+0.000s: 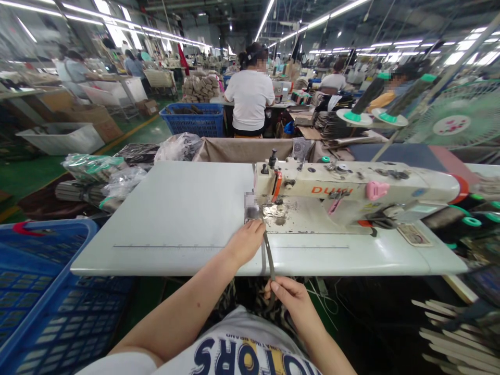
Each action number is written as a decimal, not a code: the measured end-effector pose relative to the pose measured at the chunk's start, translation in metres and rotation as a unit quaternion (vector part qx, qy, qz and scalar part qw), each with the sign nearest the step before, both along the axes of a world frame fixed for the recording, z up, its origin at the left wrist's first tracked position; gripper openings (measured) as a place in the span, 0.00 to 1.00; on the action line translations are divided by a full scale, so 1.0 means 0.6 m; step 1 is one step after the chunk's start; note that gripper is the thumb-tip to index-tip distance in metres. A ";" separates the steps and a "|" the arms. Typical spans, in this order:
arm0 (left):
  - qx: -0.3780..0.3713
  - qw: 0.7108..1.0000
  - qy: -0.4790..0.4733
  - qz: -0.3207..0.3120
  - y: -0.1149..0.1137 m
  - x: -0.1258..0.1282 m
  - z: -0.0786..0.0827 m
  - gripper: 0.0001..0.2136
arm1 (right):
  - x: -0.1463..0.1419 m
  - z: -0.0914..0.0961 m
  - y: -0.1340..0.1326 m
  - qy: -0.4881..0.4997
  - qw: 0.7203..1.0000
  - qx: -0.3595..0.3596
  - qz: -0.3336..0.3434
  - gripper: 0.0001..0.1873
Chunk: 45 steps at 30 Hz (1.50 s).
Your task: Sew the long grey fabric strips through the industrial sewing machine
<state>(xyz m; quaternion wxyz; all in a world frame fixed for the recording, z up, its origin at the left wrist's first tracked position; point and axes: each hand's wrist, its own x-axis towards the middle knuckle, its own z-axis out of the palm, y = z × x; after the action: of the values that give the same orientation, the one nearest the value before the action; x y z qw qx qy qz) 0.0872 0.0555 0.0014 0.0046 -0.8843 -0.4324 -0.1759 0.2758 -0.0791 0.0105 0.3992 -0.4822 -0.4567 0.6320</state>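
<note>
A narrow dark grey strap (269, 255) runs from the sewing machine's needle area down over the table's front edge. Close to the needle plate (274, 210), my left hand (247, 243) is closed at the strap's upper part, its fingertips together. Below the table edge my right hand (288, 292) pinches the lower part between thumb and fingers. The sewing machine (332, 182) is white with orange lettering and a pink clip on its arm. The strap's far end by the presser foot is too small to make out.
A blue plastic crate (70, 291) stands at the left of the white sewing table (175, 208). Plastic-wrapped bundles (94, 169) lie behind it. Pale strips (449, 333) hang at the lower right. Thread cones (365, 99) and a fan (449, 122) stand beyond the machine. A co-worker (250, 94) sits ahead.
</note>
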 end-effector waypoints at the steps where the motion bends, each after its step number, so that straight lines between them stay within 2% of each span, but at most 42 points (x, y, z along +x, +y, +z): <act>1: -0.001 1.000 -0.001 0.000 0.000 0.000 -0.001 0.10 | 0.001 -0.005 0.001 -0.003 1.000 0.001 0.002 0.20; 8: -0.008 1.000 0.003 -0.006 0.003 -0.002 -0.006 0.11 | 0.004 -0.031 0.007 -0.028 0.999 0.021 0.007 0.23; 21: -0.008 1.000 0.001 0.002 0.003 0.001 -0.005 0.12 | 0.004 -0.025 0.010 -0.044 0.998 0.033 0.017 0.23; 29: -0.005 1.000 0.000 0.010 0.001 0.003 -0.001 0.11 | 0.003 -0.026 0.011 -0.016 0.999 0.022 0.021 0.22; 34: -0.005 1.000 -0.007 0.012 -0.001 0.002 0.000 0.12 | 0.000 -0.014 0.006 0.010 1.000 0.011 0.024 0.21; 38: -0.006 1.000 -0.005 0.007 0.000 0.001 -0.002 0.13 | -0.004 -0.001 0.009 -0.015 0.997 0.067 0.034 0.19; 41: -0.006 1.000 -0.004 0.003 0.001 0.001 -0.003 0.14 | -0.008 -0.006 0.016 -0.038 0.994 0.101 0.017 0.19; 45: 0.002 1.000 0.005 0.005 -0.001 0.000 -0.001 0.14 | -0.011 -0.022 0.016 -0.022 0.999 0.029 0.006 0.24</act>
<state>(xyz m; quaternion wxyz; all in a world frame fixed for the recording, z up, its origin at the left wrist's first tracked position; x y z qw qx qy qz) 0.0875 0.0551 0.0006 0.0098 -0.8828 -0.4368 -0.1724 0.2692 -0.0693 -0.0025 0.3987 -0.4821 -0.4862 0.6101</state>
